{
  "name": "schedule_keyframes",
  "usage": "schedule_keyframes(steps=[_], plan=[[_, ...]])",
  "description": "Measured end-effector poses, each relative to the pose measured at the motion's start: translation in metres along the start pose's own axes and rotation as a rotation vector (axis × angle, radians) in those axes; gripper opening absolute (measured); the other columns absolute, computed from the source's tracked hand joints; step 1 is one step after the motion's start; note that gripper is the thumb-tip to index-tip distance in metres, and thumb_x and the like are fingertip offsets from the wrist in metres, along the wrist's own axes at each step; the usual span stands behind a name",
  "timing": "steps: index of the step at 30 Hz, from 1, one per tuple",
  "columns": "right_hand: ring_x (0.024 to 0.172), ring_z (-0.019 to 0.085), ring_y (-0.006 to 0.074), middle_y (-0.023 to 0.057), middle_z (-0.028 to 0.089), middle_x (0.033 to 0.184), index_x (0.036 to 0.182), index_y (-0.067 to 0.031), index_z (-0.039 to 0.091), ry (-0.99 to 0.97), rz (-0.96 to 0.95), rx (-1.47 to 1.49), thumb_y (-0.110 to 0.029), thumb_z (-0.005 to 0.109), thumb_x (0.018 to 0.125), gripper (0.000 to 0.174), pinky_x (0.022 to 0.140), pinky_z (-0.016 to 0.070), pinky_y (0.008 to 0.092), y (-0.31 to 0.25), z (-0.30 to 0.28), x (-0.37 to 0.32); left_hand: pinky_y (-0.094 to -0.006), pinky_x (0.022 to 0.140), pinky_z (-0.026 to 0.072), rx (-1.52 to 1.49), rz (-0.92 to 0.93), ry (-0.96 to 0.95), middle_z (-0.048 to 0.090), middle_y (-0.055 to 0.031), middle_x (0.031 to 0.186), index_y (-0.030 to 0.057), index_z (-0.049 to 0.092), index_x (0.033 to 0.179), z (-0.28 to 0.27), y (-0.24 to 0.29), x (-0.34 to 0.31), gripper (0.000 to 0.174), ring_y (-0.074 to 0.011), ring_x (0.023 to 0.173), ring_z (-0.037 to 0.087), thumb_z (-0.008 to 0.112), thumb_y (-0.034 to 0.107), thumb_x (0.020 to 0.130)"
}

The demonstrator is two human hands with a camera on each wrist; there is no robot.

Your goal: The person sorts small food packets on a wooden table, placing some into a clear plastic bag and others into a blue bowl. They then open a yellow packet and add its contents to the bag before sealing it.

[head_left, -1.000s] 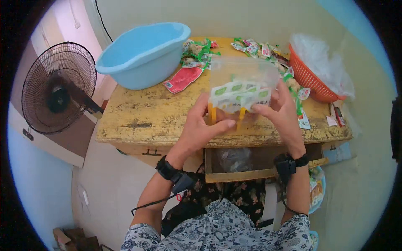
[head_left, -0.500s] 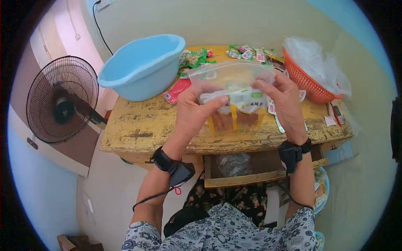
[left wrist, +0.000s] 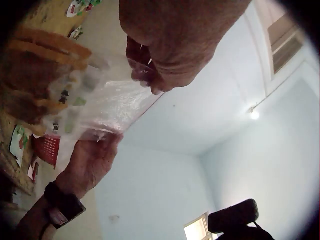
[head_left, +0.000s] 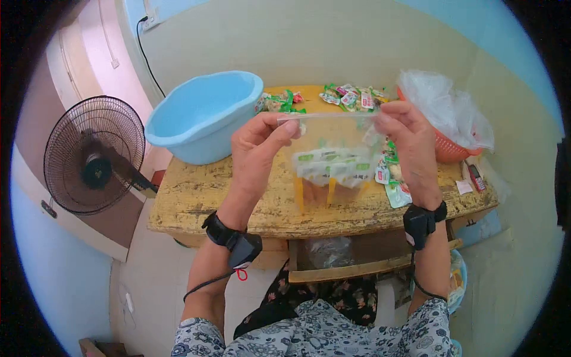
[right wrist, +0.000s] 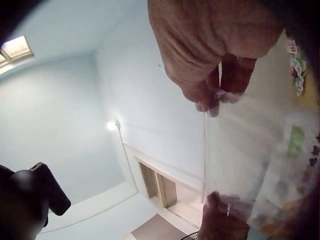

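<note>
A clear zip bag [head_left: 333, 134] hangs upright between my two hands over the wooden table. Inside its lower part sit several snack packets [head_left: 333, 169] with white and green tops and brown contents. My left hand [head_left: 257, 146] pinches the bag's upper left corner between thumb and fingers. At the upper right corner, my right hand [head_left: 413, 149] pinches it the same way. The top edge runs taut and straight between them. In the left wrist view, the bag [left wrist: 112, 102] stretches from one hand to the other, the packets sagging at its bottom.
A light blue basin [head_left: 205, 116] stands at the table's left, a red basket [head_left: 449, 146] with plastic bags at the right. Small snack packets [head_left: 351, 98] lie along the back. The drawer [head_left: 333, 271] below is pulled out. A fan [head_left: 95, 157] stands left of the table [head_left: 220, 205].
Both hands have moved apart and up to the bag's top corners. The bag, bunched half a second ago, now hangs flat with its top edge stretched. The head view has tilted up slightly.
</note>
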State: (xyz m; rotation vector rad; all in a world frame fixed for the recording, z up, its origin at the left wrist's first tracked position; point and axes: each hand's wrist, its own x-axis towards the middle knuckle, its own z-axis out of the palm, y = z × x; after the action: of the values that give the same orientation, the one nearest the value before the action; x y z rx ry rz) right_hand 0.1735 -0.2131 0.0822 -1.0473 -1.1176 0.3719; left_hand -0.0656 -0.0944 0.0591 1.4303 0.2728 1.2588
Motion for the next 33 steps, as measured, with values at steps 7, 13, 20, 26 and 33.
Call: schedule_keyframes(steps=[7,13,20,26,33], plan=[[0.114,0.066,0.0167,0.0112,0.071,0.12,0.128,-0.0009,0.061,-0.016,0.03,0.024,-0.011,0.069,0.094,0.036,0.089,0.0541,0.0302,-0.007,-0.017,-0.002,-0.0256,0.077,0.0501,-0.002,-0.003,0.015,0.075,-0.0036,0.097,0.0042,0.072,0.105,0.003,-0.007,0.002,0.013,-0.0097,0.089,0.068,0.072,0.014,0.096],[0.107,0.067,0.0151,0.0088,0.074,0.11,0.117,-0.0001,0.07,-0.219,0.027,-0.26,-0.014,0.069,0.095,0.026,0.09,0.0531,0.0305,-0.002,-0.013,-0.016,-0.0256,0.076,0.05,-0.014,0.022,0.06,0.074,-0.003,0.096,0.0044,0.072,0.104,0.01,-0.01,0.001,0.011,-0.0094,0.088,0.067,0.07,0.012,0.096],[0.094,0.07,0.0138,0.0077,0.077,0.1,0.101,0.0012,0.077,-0.15,-0.029,-0.248,-0.015,0.067,0.098,0.019,0.087,0.054,0.029,-0.01,-0.003,-0.021,-0.0245,0.074,0.0492,0.072,0.086,0.034,0.072,-0.0014,0.092,0.0036,0.072,0.105,0.001,0.009,-0.006,0.013,-0.0085,0.085,0.065,0.071,0.013,0.097],[0.097,0.072,0.0158,0.0108,0.076,0.103,0.11,0.0042,0.071,-0.127,0.014,-0.063,-0.017,0.06,0.103,0.025,0.091,0.056,0.0299,0.0,0.005,-0.027,-0.0246,0.074,0.0493,0.006,0.019,0.089,0.073,-0.0029,0.092,0.0027,0.071,0.106,0.0,-0.003,-0.008,0.016,-0.0089,0.084,0.065,0.07,0.016,0.097],[0.094,0.074,0.0225,0.0143,0.074,0.107,0.113,0.0048,0.066,-0.134,0.075,0.032,-0.02,0.056,0.106,0.028,0.086,0.0602,0.0322,-0.001,0.007,-0.031,-0.0291,0.084,0.0551,0.044,0.085,0.054,0.074,-0.0062,0.096,0.0024,0.07,0.107,0.004,-0.001,-0.014,0.013,-0.0136,0.094,0.071,0.066,0.013,0.1]])
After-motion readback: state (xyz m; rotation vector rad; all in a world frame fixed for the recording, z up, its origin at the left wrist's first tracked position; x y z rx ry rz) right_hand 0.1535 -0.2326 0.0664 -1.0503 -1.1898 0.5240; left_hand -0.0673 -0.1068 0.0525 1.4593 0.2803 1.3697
